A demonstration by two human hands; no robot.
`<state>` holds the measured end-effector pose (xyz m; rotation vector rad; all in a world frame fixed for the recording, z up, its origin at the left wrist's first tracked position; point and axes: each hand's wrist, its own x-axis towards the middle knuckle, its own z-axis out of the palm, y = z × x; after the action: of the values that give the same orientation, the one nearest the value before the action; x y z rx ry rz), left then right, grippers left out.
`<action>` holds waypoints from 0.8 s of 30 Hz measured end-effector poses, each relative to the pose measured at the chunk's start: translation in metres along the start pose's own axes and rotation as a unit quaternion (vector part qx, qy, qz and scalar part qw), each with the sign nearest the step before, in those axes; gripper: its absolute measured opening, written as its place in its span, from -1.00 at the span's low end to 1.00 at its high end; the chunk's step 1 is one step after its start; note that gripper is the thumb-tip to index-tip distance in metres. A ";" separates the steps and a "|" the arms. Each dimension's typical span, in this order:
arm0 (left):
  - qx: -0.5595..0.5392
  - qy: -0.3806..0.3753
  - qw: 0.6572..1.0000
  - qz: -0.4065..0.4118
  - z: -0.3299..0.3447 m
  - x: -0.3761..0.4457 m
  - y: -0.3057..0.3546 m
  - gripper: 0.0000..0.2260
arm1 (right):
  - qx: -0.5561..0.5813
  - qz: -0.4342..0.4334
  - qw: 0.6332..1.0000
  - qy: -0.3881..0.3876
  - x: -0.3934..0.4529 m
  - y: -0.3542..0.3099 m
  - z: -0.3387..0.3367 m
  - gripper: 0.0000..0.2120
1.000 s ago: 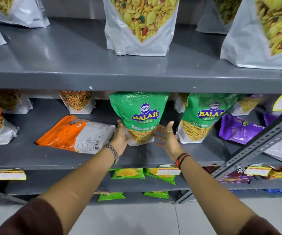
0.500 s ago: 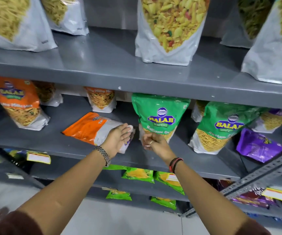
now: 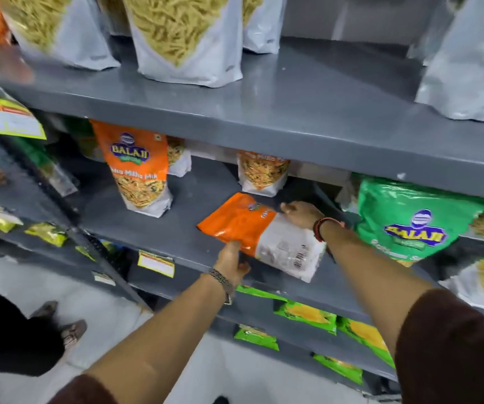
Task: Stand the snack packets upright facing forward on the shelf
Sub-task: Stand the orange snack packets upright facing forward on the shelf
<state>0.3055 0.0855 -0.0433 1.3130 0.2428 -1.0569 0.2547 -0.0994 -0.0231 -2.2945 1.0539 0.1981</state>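
Note:
An orange and white snack packet (image 3: pixel 261 237) lies flat, back side up, on the grey middle shelf (image 3: pixel 159 228). My left hand (image 3: pixel 232 262) grips its near orange edge from below. My right hand (image 3: pixel 302 214) rests on its far upper edge, fingers over the packet. An orange Balaji packet (image 3: pixel 136 170) stands upright facing forward to the left. A green Balaji packet (image 3: pixel 409 223) stands upright to the right. Another packet (image 3: pixel 261 173) stands at the back of the shelf.
Large white pouches of snacks (image 3: pixel 182 36) stand on the upper shelf. Small green packets (image 3: pixel 307 314) lie on the lower shelves. A yellow price tag (image 3: pixel 155 263) hangs on the shelf edge. Someone's feet (image 3: pixel 66 325) stand on the floor at left.
Both hands left the green packet and moved to the lying orange packet. My left hand shifted from its white end to its orange edge, the right came onto its far edge. The view swung left.

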 end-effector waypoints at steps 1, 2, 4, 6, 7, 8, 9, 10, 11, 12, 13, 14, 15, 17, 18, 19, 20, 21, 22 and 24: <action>0.016 -0.019 1.000 -0.019 -0.001 0.005 -0.002 -0.80 | -0.010 0.023 1.000 -0.010 0.006 -0.001 0.001 -0.45; 0.034 -0.035 0.998 -0.042 -0.003 0.011 -0.004 -0.76 | 0.005 0.055 0.998 -0.011 0.013 -0.001 0.002 -0.43; 0.050 -0.056 0.994 -0.082 -0.009 0.025 -0.005 -0.72 | 0.061 0.118 0.991 0.007 0.028 0.000 0.003 -0.45; 0.058 -0.064 0.991 -0.104 -0.016 0.038 -0.002 -0.73 | 0.102 0.154 0.983 0.023 0.041 0.004 0.003 -0.52; 0.060 -0.068 0.990 -0.106 -0.019 0.044 0.000 -0.74 | 0.110 0.162 0.980 0.023 0.042 0.005 0.002 -0.58; 0.062 -0.069 0.990 -0.103 -0.022 0.049 0.001 -0.75 | 0.111 0.165 0.980 0.019 0.042 0.005 0.002 -0.63; 0.069 -0.071 0.990 -0.099 -0.025 0.052 0.002 -0.76 | 0.101 0.159 0.982 0.022 0.037 0.004 0.002 -0.64; 0.074 -0.072 0.990 -0.095 -0.027 0.053 0.003 -0.77 | 0.109 0.168 0.979 0.030 0.033 0.004 0.003 -0.64; 0.071 -0.076 0.991 -0.086 -0.030 0.051 0.003 -0.79 | 0.134 0.175 0.975 0.038 0.028 0.002 0.004 -0.67; 0.062 -0.086 0.991 -0.075 -0.032 0.050 0.003 -0.80 | 0.163 0.177 0.970 0.047 0.023 0.004 0.005 -0.73; 0.051 -0.099 0.992 -0.063 -0.034 0.047 0.005 -0.82 | 0.176 0.172 0.968 0.054 0.016 0.005 0.006 -0.82; 0.043 -0.109 0.992 -0.045 -0.036 0.044 0.007 -0.83 | 0.190 0.178 0.963 0.067 0.010 0.007 0.006 -0.87; 0.036 -0.116 0.992 -0.021 -0.038 0.040 0.010 -0.83 | 0.205 0.183 0.958 0.078 0.003 0.008 0.006 -0.93; 0.042 -0.126 0.990 0.038 -0.043 0.031 0.023 -0.84 | 0.313 0.195 0.921 0.125 -0.015 0.012 0.009 -0.77; 0.053 -0.129 0.988 0.068 -0.045 0.029 0.031 -0.85 | 0.370 0.198 0.896 0.145 -0.024 0.012 0.010 -0.75; 0.060 -0.129 0.986 0.091 -0.045 0.027 0.041 -0.86 | 0.408 0.194 0.880 0.149 -0.033 0.012 0.011 -0.76; 0.072 -0.130 0.982 0.112 -0.043 0.025 0.051 -0.87 | 0.443 0.186 0.863 0.155 -0.040 0.012 0.011 -0.76; 0.080 -0.132 0.980 0.128 -0.040 0.023 0.062 -0.88 | 0.463 0.174 0.855 0.157 -0.046 0.012 0.012 -0.74; 0.090 -0.134 0.976 0.147 -0.036 0.023 0.071 -0.90 | 0.477 0.162 0.848 0.164 -0.051 0.012 0.011 -0.71; 0.109 -0.143 0.967 0.180 -0.024 0.020 0.087 -0.89 | 0.504 0.148 0.828 0.195 -0.057 0.009 0.010 -0.68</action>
<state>0.3906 0.0869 -0.0065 1.3168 -0.3277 -0.9629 0.2111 -0.0616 -0.0139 -1.2092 1.2835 -0.6089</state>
